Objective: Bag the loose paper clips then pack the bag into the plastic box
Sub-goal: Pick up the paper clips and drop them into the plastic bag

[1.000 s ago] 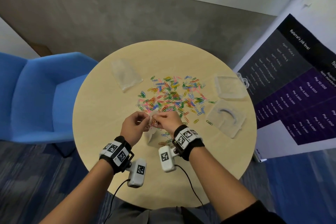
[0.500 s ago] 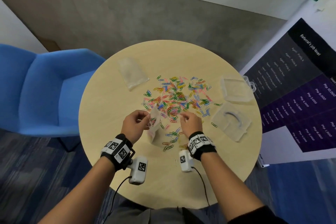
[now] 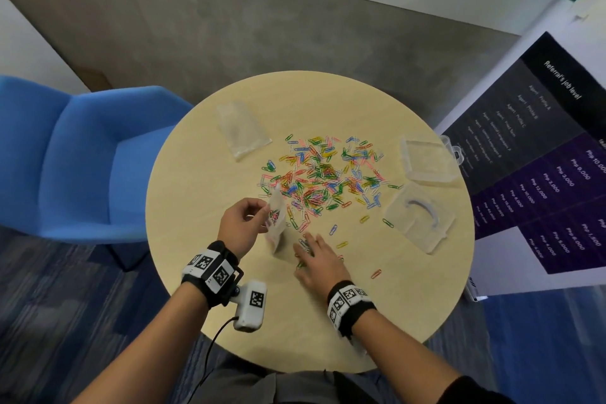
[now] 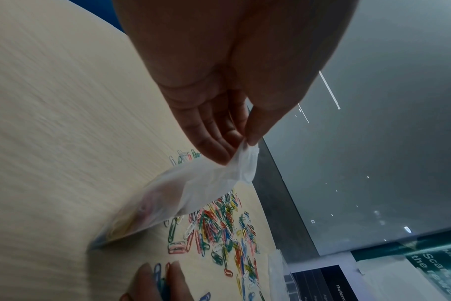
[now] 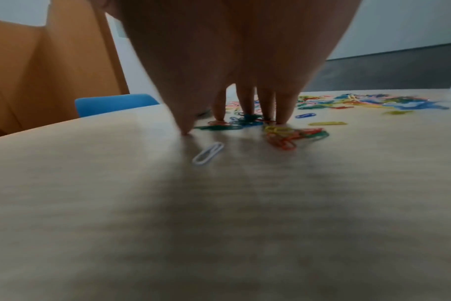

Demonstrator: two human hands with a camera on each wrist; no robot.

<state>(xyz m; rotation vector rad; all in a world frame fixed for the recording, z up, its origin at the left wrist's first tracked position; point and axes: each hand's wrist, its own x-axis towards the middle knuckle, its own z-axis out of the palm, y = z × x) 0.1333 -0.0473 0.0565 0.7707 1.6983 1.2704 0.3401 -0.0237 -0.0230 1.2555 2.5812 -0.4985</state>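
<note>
While the coloured paper clips (image 3: 323,175) lie scattered mid-table, the left hand (image 3: 241,226) pinches the partly filled clear bag (image 3: 276,223) by its top edge; the right hand (image 3: 319,261), fingers extended, presses clips just beside it; the open plastic box (image 3: 419,216) sits right.

A black band (image 3: 213,269) is worn on the left wrist, at the lower left of the head view, faced with white tiles printed with black square codes. A white camera block (image 3: 251,305) bearing one such code is fixed beside it, and a thin black cable (image 3: 210,348) is seen running from its lower end. A matching black band (image 3: 349,303) with coded white tiles is worn on the right wrist. A black sleeve (image 3: 472,390) is seen at the lower right, and grey clothing (image 3: 262,387) along the bottom edge.
</note>
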